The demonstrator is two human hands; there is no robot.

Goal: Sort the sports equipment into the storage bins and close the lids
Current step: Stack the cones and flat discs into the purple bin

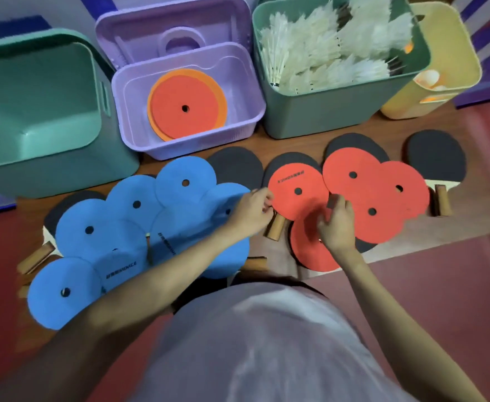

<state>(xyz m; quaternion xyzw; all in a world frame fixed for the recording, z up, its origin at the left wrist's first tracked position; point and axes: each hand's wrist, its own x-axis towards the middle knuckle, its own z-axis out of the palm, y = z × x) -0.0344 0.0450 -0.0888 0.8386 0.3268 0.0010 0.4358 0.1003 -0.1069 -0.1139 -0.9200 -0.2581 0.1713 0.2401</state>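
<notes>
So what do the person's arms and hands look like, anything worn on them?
Both arms are bare as far up as the view shows, with no sleeves on them. The left hand and right hand show no gloves, rings or watch. A pale lilac-grey top covers the torso.

The bins, such as the purple bin, are looking like smooth plastic with a soft sheen. The blue discs and red discs are showing a matt, foam-like face, while the paddles are showing matt black rubber and plain wooden handles. The shuttlecocks are looking feathery white.
</notes>
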